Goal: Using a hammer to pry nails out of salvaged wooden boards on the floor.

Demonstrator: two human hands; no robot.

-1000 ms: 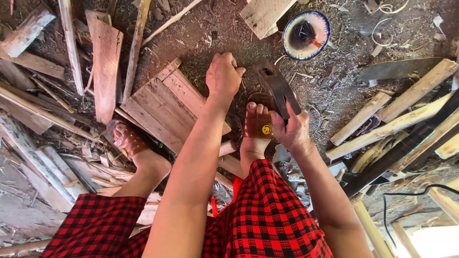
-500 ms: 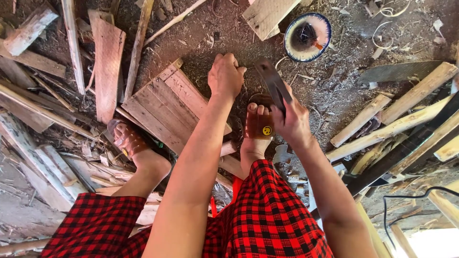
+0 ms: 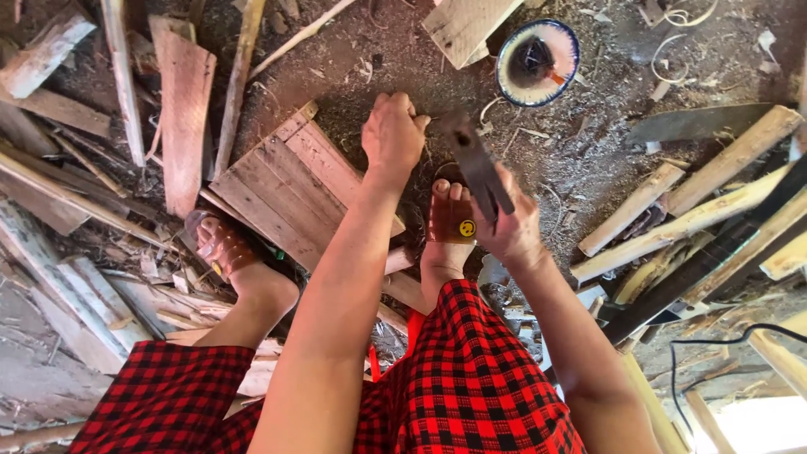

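Left hand point(image 3: 392, 134): fingers curling shut, pinching something too small to identify, above the slatted board point(image 3: 290, 181). Right hand point(image 3: 508, 227): gripping a dark flat blade point(image 3: 475, 160).

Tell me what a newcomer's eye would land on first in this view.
First, the red and black checked cloth across the person's lap at the bottom. Next, the right hand at centre, gripping a dark flat blade above a sandalled foot, with the left hand closed just beside it over the dirt. Around them lie scattered wood planks, and a round blue-rimmed bowl sits at the top.
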